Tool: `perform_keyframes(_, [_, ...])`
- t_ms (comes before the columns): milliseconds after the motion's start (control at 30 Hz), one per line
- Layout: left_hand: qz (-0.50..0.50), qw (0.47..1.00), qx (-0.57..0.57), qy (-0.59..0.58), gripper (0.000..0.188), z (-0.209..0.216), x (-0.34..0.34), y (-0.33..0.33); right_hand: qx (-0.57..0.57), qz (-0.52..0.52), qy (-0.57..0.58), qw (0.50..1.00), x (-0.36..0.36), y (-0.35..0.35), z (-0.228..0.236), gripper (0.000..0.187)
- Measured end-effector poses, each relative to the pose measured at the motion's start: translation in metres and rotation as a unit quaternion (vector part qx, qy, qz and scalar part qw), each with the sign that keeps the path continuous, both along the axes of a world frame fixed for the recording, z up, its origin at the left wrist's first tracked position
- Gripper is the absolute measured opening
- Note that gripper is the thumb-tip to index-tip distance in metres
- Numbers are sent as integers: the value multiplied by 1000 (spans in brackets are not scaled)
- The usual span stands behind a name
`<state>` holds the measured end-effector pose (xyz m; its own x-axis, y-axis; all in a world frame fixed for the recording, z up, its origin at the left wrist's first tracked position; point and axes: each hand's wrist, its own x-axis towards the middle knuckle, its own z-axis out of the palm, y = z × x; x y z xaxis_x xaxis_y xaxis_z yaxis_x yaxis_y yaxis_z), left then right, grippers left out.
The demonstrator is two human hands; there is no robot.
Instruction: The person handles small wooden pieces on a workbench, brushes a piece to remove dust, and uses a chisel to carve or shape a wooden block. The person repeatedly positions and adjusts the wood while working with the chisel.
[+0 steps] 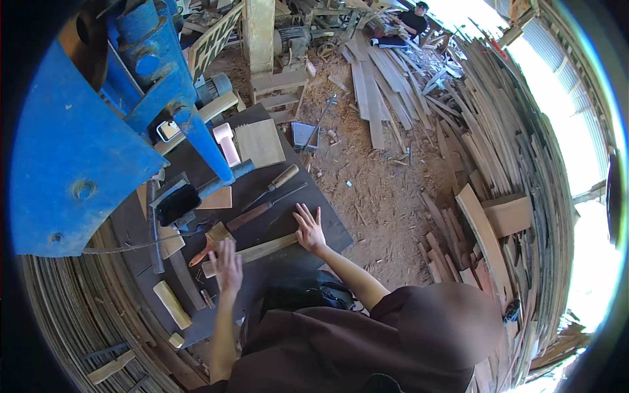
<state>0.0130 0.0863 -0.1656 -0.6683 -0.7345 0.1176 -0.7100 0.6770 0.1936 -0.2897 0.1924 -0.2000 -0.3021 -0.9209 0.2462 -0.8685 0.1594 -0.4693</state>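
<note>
A narrow wooden strip (267,250) lies across the near part of the dark tabletop. Over its left end is my left hand (228,268), fingers stretched out and a little blurred; contact with the wood cannot be told. At the other end rests my right hand (310,229), open with spread fingers, its palm by the strip's tip. Just beyond my left hand lies a wide brush (216,239) with an orange-brown handle. Farther off are a wooden-handled chisel (283,177) and a long tool with a dark blade and a wooden handle (252,216).
A big blue machine (85,157) overhangs the table's left side. On the dark table (321,216) lie a flat board (260,143), a pink object (227,144) and a pale wood block (172,304). Stacked planks (517,150) line the right; a person (413,23) sits far back.
</note>
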Motion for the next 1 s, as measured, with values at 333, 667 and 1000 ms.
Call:
perform_keyframes(333, [-32, 995, 68, 65, 62, 13, -63, 33, 7, 3, 2, 1000, 0, -3, 4, 55])
perform_keyframes(667, [65, 997, 45, 6, 56, 15, 49, -6, 1, -6, -8, 1000, 4, -3, 4, 56])
perform_keyframes(1000, [-88, 991, 72, 69, 58, 20, -63, 31, 10, 12, -9, 1000, 0, -2, 3, 59])
